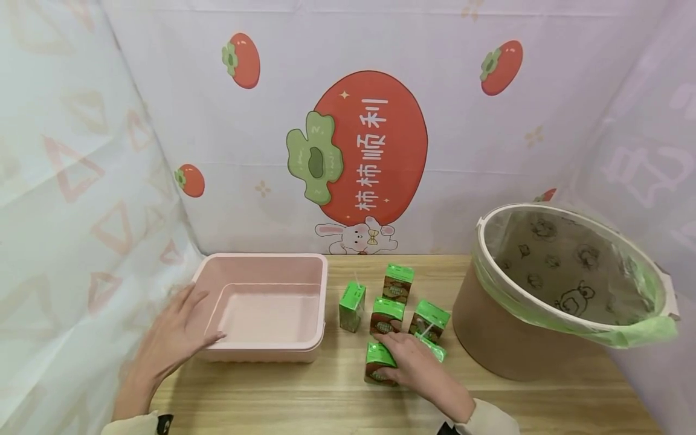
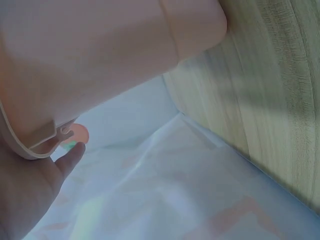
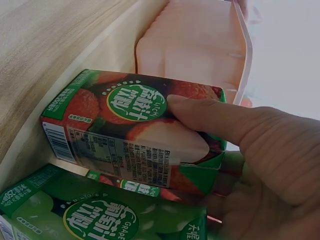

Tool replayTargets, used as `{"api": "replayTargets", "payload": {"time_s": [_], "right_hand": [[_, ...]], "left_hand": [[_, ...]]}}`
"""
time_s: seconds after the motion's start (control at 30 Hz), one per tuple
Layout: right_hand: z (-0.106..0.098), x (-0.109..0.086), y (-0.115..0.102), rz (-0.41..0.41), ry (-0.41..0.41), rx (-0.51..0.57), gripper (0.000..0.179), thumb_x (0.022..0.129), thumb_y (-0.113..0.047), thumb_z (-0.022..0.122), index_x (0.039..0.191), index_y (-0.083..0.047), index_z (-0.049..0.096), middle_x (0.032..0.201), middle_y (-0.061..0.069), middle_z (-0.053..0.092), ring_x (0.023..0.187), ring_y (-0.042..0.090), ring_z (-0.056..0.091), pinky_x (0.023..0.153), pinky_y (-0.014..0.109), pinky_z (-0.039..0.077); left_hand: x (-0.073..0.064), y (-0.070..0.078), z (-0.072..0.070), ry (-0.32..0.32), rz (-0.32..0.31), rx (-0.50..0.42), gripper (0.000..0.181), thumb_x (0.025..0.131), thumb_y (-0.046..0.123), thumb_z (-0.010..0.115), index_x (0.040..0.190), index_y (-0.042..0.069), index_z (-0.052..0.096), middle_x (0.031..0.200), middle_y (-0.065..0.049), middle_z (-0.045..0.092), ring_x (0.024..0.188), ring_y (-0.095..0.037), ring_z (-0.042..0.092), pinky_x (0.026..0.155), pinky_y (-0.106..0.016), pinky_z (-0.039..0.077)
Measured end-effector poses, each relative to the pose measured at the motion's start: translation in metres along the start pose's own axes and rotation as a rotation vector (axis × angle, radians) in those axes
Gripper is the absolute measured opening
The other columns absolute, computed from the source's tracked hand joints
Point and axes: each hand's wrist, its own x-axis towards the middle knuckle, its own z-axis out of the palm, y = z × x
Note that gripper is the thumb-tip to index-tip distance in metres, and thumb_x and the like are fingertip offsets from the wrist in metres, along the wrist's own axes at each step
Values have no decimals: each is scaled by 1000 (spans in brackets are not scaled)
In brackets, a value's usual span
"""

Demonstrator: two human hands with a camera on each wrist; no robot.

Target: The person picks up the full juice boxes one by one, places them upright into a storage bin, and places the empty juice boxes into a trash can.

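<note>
While the left hand (image 1: 168, 338) spreads loosely at the left end of a pink plastic basin (image 1: 261, 346), its thumb out near the front rim, the right hand (image 1: 418, 365) grasps a litchi juice carton (image 3: 135, 127), thumb across the printed front and fingers behind. That carton is upright at the near end of the carton group, right of the basin; whether its base touches the surface (image 1: 261, 399), I cannot tell. Just beside it is a green grape juice carton (image 3: 102, 217), partly hidden by the right hand in the head view. Four other cartons stand close by: a green carton (image 1: 352, 307) with a white straw (image 1: 356, 279) nearest the basin, and three brown-fronted cartons (image 1: 398, 285) behind the right hand. Farther right stands a round bin (image 1: 500, 338) with a translucent green liner (image 1: 641, 332) folded over its rim. Persimmon-printed cloth (image 1: 462, 169) hangs behind.
</note>
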Motion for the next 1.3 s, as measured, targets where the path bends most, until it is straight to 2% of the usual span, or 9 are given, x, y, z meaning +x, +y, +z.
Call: {"api": "replayTargets", "payload": {"time_s": [0.23,0.5,0.57,0.63,0.73,0.77,0.97,1.17,1.3], "right_hand": [[0,0,-2,-35,33,-29,50,81,-23,94,120,1,72,105,13,77,90,27,74,73,37,61],[-3,0,-6,-33,104,-14,46,77,-22,96,112,-2,74,89,6,76,70,13,68,56,23,51],[-3,1,-7,-31,105,-21,46,77,-21,97,113,-2,74,92,6,77,75,15,70,63,28,56],[-5,3,-9,-35,105,-43,48,76,-21,97,114,-1,75,96,7,79,82,17,73,78,38,61],[-8,4,-13,-54,134,-80,50,74,-22,98,114,0,75,102,8,80,92,19,75,99,50,56],[-10,5,-14,-60,147,-93,51,74,-22,98,114,0,75,103,8,80,92,19,76,102,51,54],[-29,9,-23,-87,243,-122,51,74,-23,98,115,-3,76,105,6,80,96,18,76,101,48,55],[-60,22,-35,-136,292,-81,48,75,-20,98,115,-5,76,103,2,80,93,18,73,101,49,55],[-79,36,-43,-194,335,-46,45,74,-18,98,111,-4,76,100,1,79,91,19,72,101,49,54]], "left_hand": [[-1,-4,0,-16,40,8,95,71,46,94,150,15,52,162,-27,38,140,-60,41,95,-76,41],[-1,-4,0,-36,33,-13,98,68,46,95,150,16,50,163,-29,36,140,-61,39,93,-80,39],[-1,-4,1,-38,36,-9,99,69,47,94,151,16,49,163,-29,35,141,-60,39,92,-80,40],[-2,-4,1,-29,39,-10,99,69,47,94,151,15,50,163,-29,36,142,-60,38,93,-80,40],[-3,-4,1,-15,47,-9,97,70,47,94,150,15,51,163,-28,36,143,-59,37,95,-77,40],[-3,-4,0,-10,51,-7,97,70,48,93,150,15,51,163,-28,37,143,-59,37,95,-76,40],[-4,-4,2,-2,79,13,94,72,48,92,150,16,52,163,-23,39,147,-52,36,97,-74,41],[-5,-5,4,-1,96,16,91,74,47,91,151,17,52,166,-18,39,154,-43,31,100,-71,40],[-6,-6,5,13,104,31,90,75,45,91,152,17,53,167,-13,39,154,-39,33,112,-63,37]]}}
